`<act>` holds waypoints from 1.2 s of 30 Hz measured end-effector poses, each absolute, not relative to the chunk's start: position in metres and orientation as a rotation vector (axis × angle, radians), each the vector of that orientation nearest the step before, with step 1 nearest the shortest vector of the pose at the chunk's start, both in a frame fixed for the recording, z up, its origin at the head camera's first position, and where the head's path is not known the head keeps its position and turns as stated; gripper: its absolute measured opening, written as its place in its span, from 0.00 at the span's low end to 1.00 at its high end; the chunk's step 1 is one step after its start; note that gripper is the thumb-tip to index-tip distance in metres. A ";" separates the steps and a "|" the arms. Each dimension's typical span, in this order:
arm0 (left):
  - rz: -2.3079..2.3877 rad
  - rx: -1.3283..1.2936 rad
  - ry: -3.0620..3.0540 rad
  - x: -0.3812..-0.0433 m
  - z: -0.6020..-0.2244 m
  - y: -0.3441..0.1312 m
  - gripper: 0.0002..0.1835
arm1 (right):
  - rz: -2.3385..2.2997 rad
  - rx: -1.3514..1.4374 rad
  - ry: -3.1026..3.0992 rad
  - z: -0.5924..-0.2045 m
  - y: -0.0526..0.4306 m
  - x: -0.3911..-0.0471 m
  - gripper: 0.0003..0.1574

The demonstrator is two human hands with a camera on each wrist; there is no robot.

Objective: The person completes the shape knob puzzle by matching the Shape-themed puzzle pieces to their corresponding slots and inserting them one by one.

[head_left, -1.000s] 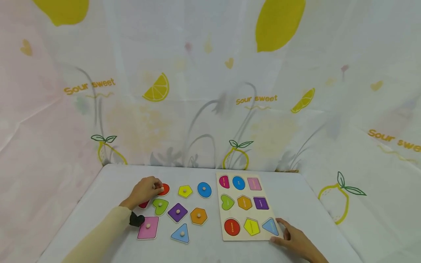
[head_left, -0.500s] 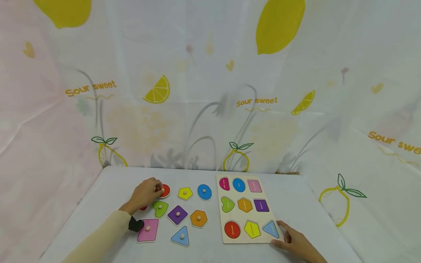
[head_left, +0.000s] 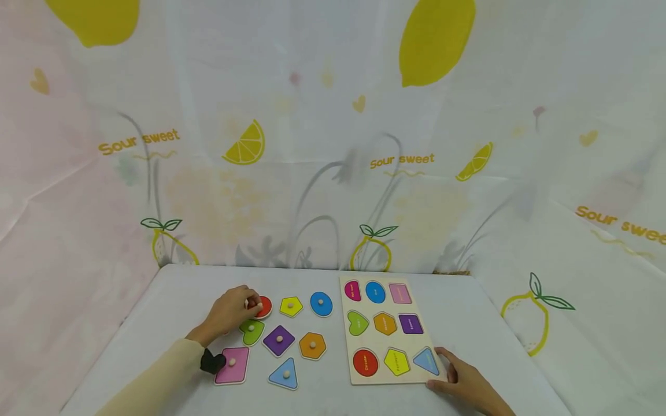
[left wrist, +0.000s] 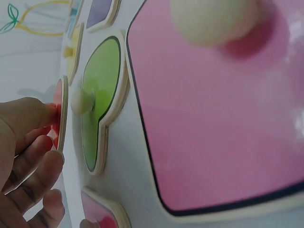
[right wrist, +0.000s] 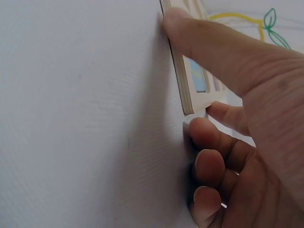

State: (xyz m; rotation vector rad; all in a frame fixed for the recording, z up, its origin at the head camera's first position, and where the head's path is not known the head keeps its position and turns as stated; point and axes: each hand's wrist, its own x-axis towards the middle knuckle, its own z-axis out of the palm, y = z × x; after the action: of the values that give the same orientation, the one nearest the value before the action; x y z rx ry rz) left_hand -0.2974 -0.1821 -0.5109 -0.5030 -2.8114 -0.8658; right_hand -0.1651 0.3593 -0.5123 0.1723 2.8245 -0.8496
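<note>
My left hand (head_left: 229, 312) pinches the red round puzzle piece (head_left: 266, 306) by its knob, between thumb and fingers. In the left wrist view this red piece (left wrist: 64, 111) stands edge-on, seemingly a little off the table. Close to that hand lies a green heart piece (left wrist: 102, 80), and a pink square piece (head_left: 234, 367) is by the wrist. A reddish piece (left wrist: 102, 209) is mostly hidden under the hand in the head view. My right hand (head_left: 465, 384) holds the near right corner of the wooden puzzle board (head_left: 369, 341), thumb on the near edge, index finger along the side.
Other knobbed pieces lie on the white table (head_left: 322, 396): a yellow pentagon (head_left: 298, 306), blue oval (head_left: 324, 302), purple square (head_left: 274, 346), orange hexagon (head_left: 307, 349) and blue triangle (head_left: 281, 378). A lemon-printed cloth (head_left: 291, 190) hangs behind the table.
The red round piece and my left hand's fingers have shifted very slightly. My right hand stays at the board's corner. The whole head view has tilted and drifted a little.
</note>
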 end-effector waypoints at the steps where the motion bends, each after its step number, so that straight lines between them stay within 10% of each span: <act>1: -0.866 -0.498 -2.817 -0.297 -0.511 -0.181 0.06 | -0.852 0.163 2.829 -0.513 0.360 -0.165 0.56; 36: -1.081 -0.707 -2.729 -0.273 -0.502 -0.131 0.05 | -0.808 0.170 2.881 -0.516 0.361 -0.165 0.55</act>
State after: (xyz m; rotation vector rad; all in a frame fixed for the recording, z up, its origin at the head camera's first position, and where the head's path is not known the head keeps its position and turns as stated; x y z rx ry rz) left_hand -0.2728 -0.1309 -0.5018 -0.7069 -2.7292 -1.0811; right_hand -0.1647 0.3606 -0.5157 0.1704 2.8813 -0.8084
